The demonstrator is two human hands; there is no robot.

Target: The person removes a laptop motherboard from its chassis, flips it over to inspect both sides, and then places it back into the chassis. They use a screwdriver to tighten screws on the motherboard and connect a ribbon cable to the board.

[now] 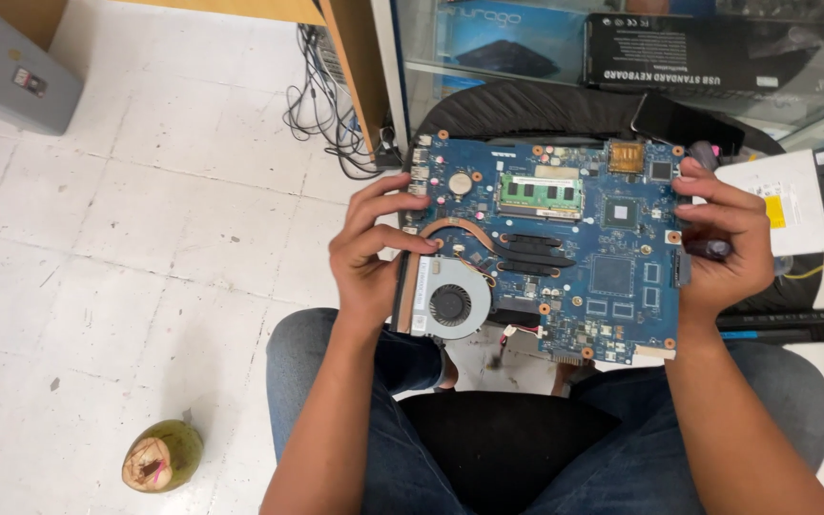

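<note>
A person is sitting on a dark seat (pixel 507 448) and holding a blue laptop motherboard (pixel 565 257) above the lap, component side facing up, between 2 bare hands.

The left hand (pixel 369 257) is gripping the board's left edge: its fingers are curling over the top surface beside the copper heat pipe (pixel 460 229), and the palm is sitting just outside the edge, next to the round cooling fan (pixel 450 305) at the board's lower left corner. The right hand (pixel 722 243) is closing on the opposite edge, with fingers wrapping over the right side near the upper right corner; it is also pinching a small dark object against the board, too hidden to identify. So the board is lying level between the 2 hands, touching both.

A green memory module (pixel 539 194) is sitting near the board's top centre, with a square black chip (pixel 620 211) to its right.

Behind the board, a round dark cushion (pixel 526 110) is showing, and a white optical drive (pixel 798 200) is lying just beyond the right hand. A glass display case (pixel 545 38) is standing further back with boxes inside. A tangle of cables (pixel 326 105) is hanging at its left. On the white tiled floor (pixel 126 238), a green coconut (pixel 162 456) is resting well apart from the left hand.
</note>
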